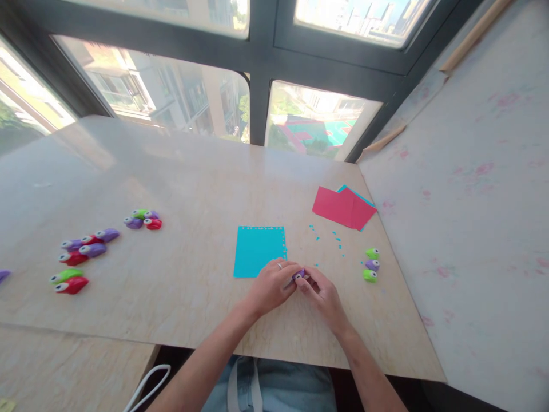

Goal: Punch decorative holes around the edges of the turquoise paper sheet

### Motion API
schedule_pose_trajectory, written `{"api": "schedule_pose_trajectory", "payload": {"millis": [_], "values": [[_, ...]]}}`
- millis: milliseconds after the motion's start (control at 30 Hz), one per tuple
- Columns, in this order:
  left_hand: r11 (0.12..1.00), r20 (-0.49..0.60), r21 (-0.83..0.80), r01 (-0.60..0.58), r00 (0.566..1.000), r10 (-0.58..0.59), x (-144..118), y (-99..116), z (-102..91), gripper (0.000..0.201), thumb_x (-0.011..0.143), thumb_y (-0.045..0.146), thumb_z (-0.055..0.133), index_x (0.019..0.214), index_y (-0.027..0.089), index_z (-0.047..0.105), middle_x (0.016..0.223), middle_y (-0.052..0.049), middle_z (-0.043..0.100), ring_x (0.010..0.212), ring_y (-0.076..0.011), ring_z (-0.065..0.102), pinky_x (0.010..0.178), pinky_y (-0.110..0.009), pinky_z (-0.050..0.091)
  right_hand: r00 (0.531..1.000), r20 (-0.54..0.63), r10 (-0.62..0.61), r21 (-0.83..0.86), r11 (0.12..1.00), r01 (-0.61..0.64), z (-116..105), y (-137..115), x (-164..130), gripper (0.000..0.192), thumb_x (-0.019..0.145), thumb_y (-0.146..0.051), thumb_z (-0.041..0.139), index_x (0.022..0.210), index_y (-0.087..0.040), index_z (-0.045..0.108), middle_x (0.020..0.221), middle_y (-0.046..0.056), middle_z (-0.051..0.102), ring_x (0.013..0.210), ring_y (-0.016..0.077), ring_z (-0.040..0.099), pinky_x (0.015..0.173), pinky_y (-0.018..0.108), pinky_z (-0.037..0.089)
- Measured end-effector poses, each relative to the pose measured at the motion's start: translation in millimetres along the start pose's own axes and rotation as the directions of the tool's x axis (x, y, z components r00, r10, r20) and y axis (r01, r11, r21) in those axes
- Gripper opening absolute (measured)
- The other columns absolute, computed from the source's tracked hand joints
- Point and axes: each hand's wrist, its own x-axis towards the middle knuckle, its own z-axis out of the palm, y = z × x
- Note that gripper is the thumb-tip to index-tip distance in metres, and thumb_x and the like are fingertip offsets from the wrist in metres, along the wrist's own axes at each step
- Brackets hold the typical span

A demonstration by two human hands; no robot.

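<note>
A small purple paper punch [299,275] with a white-and-black eye sits between the fingertips of both hands, near the lower right corner of a square blue sheet of paper [257,252]. My left hand [275,284], wearing a ring, lies over that corner with its fingers closed against the punch. From the other side, my right hand [321,293] pinches the punch between thumb and fingers. Small punched holes run along the sheet's top edge and down its right edge. My fingers hide the lower right corner and part of the punch.
Tiny blue paper bits [338,239] are scattered right of the sheet. Red paper pieces [341,207] overlap blue paper farther back. Green and purple punches [372,264] line up near the wallpapered wall [472,189]. Several more punches [88,247] stand in groups at left. Windows border the table's far side.
</note>
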Motion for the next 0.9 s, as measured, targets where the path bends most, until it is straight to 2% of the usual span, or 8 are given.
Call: {"api": "schedule_pose_trajectory", "payload": {"millis": [100, 200, 367, 533, 633, 767, 900], "values": [[0.997, -0.004, 0.057, -0.046, 0.999, 0.046, -1, -1, 1.0, 0.027, 0.093, 0.028, 0.053, 0.118, 0.023, 0.063, 0.103, -0.005, 0.072, 0.092, -0.0140, 0.065, 0.088, -0.028, 0.052, 0.998, -0.016, 0.066, 0.061, 0.996, -0.065, 0, 2, 2, 0.046, 0.090, -0.052, 0.057, 0.120, -0.017, 0.065, 0.103, 0.008, 0.069, 0.089, 0.0176, 0.065, 0.078, 0.027, 0.053], [0.994, -0.018, 0.108, -0.027, 0.999, 0.029, -4, -2, 2.7, 0.031, 0.094, 0.030, 0.052, 0.123, 0.022, 0.058, 0.098, -0.005, 0.072, 0.091, -0.0163, 0.064, 0.082, -0.029, 0.054, 0.997, -0.044, 0.059, 0.110, 0.992, -0.054, 1, 5, 2, 0.045, 0.088, -0.048, 0.063, 0.122, -0.019, 0.063, 0.106, 0.009, 0.067, 0.084, 0.0157, 0.065, 0.073, 0.026, 0.055], [0.991, -0.025, 0.132, 0.009, 1.000, -0.005, -10, -7, 10.5, 0.042, 0.092, 0.028, 0.055, 0.133, 0.019, 0.049, 0.106, -0.007, 0.071, 0.098, -0.0188, 0.064, 0.085, -0.032, 0.055, 0.984, -0.073, -0.161, 0.041, 0.986, 0.164, 1, 6, 1, 0.025, 0.092, -0.035, 0.061, 0.112, -0.021, 0.068, 0.111, 0.010, 0.063, 0.088, 0.0146, 0.064, 0.068, 0.024, 0.056], [0.994, 0.035, 0.108, 0.031, 0.999, -0.035, -12, -12, 15.8, 0.045, 0.090, 0.027, 0.059, 0.133, 0.021, 0.049, 0.108, -0.008, 0.070, 0.102, -0.0198, 0.065, 0.091, -0.036, 0.055, 0.935, -0.056, -0.351, -0.154, 0.928, 0.339, 0, 11, 3, 0.023, 0.094, -0.024, 0.059, 0.115, -0.021, 0.068, 0.113, 0.010, 0.065, 0.102, 0.0173, 0.064, 0.086, 0.030, 0.056], [0.993, 0.065, 0.107, 0.055, 0.996, -0.063, -12, -12, 16.1, 0.045, 0.089, 0.027, 0.060, 0.132, 0.021, 0.050, 0.108, -0.008, 0.070, 0.101, -0.0206, 0.065, 0.089, -0.036, 0.055, 0.916, 0.008, -0.401, -0.220, 0.893, 0.393, -3, 13, 6, 0.027, 0.094, -0.023, 0.058, 0.121, -0.022, 0.065, 0.117, 0.010, 0.065, 0.108, 0.0185, 0.063, 0.092, 0.032, 0.054], [0.989, 0.045, 0.078, 0.124, 0.991, -0.128, -12, -12, 15.1, 0.046, 0.087, 0.025, 0.062, 0.132, 0.021, 0.051, 0.110, -0.009, 0.069, 0.101, -0.0209, 0.065, 0.087, -0.035, 0.056, 0.902, 0.125, -0.414, -0.246, 0.868, 0.432, -8, 15, 10, 0.033, 0.097, -0.017, 0.051, 0.128, -0.022, 0.060, 0.121, 0.009, 0.063, 0.114, 0.0172, 0.060, 0.096, 0.032, 0.052], [0.989, 0.040, 0.011, 0.146, 0.988, -0.146, -12, -13, 14.0, 0.047, 0.086, 0.021, 0.061, 0.131, 0.020, 0.051, 0.110, -0.009, 0.069, 0.101, -0.0200, 0.065, 0.089, -0.035, 0.056, 0.895, 0.159, -0.417, -0.279, 0.851, 0.446, -10, 16, 11, 0.035, 0.097, -0.015, 0.049, 0.130, -0.022, 0.058, 0.121, 0.009, 0.062, 0.115, 0.0175, 0.059, 0.098, 0.033, 0.051]]}}
